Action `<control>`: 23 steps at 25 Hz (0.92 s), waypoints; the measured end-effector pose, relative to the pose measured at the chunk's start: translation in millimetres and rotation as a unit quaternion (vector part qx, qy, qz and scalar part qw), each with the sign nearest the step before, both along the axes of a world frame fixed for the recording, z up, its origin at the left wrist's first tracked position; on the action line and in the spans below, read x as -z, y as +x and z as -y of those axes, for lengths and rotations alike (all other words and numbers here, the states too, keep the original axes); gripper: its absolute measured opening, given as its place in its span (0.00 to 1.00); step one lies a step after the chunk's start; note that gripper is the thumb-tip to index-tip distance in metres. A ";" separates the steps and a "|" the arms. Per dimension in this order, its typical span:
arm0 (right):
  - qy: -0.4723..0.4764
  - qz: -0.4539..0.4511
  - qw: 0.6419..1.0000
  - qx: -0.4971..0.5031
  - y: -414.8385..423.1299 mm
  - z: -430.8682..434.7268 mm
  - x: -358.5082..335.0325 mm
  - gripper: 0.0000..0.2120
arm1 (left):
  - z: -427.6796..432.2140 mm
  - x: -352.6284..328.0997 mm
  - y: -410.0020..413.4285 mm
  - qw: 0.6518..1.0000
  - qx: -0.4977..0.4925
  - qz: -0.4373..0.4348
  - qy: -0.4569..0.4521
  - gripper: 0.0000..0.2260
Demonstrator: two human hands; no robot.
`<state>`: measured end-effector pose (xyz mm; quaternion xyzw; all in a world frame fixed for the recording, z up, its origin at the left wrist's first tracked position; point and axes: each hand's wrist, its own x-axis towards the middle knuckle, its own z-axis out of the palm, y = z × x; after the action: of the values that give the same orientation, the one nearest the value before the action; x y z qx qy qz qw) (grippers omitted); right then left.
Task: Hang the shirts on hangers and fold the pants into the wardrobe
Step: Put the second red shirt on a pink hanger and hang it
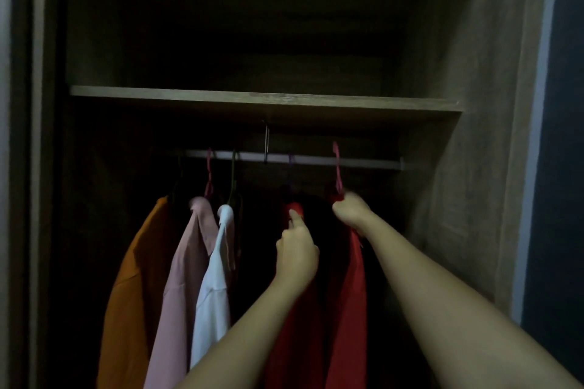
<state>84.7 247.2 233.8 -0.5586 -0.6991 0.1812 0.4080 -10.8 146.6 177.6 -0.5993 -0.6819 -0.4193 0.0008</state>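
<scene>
1. right hand (350, 210) curled tight on the top of the red shirt (347, 281), just under the pink hanger hook (337, 164).
2. that hook crosses the rail (363, 163); can't tell if it's seated.
3. left hand (297, 251) grips red fabric at the shoulder, thumb up, below a purple hook (290, 158); same garment or not, unclear.
4. orange shirt (136, 278), pink shirt (183, 262) and white shirt (215, 294) hang at the left, close together.
5. shelf (252, 101) above the rail; wardrobe (474, 104) interior is dark.
</scene>
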 end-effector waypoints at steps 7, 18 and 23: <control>-0.054 0.099 0.993 -0.030 6.9 -15.6 15.5 0.10 | 4.8 4.4 -12.3 1.000 0.027 -0.005 0.008 0.30; 0.285 0.057 0.936 -0.198 -66.3 127.4 38.5 0.23 | 117.1 42.8 -100.0 0.973 -0.012 0.032 0.228 0.21; 0.301 0.176 0.880 -0.324 -153.1 184.0 132.6 0.28 | 199.7 141.4 -182.0 0.983 -0.135 0.034 0.122 0.23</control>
<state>-68.4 63.3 101.2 -0.1740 -0.9221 -0.0168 0.3452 -192.8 -53.2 36.2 -0.4823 -0.6999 -0.5158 0.1072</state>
